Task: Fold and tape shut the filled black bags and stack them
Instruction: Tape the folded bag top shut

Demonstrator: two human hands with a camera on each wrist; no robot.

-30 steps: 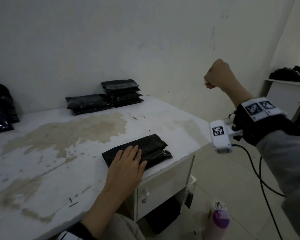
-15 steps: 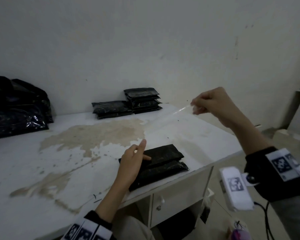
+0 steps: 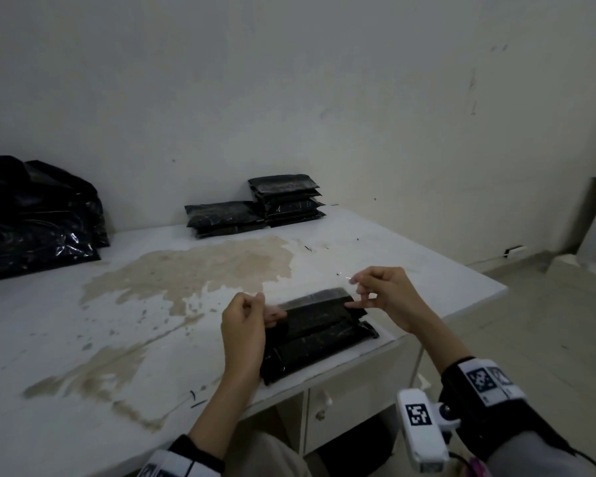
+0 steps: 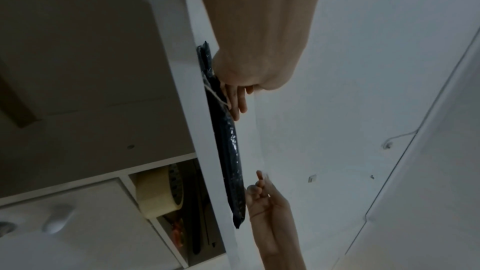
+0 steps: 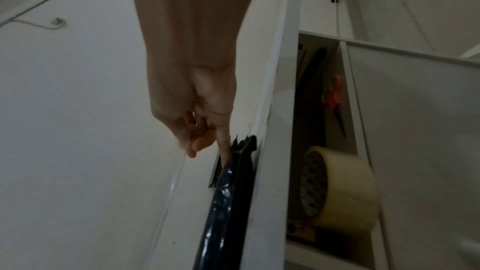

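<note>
Folded black bag (image 3: pixel 319 333) near edge of stained white table (image 3: pixel 152 304); white wall (image 3: pixel 289 98) behind.

The white table (image 3: pixel 427 270) has a big brown worn patch (image 3: pixel 200 270) in its middle. At its near right edge lies a folded black bag (image 3: pixel 320 335). Far along the wall stand two stacks of taped bags (image 3: pixel 255 208), and far left lies a heap of black bags (image 3: pixel 31 215).
</note>
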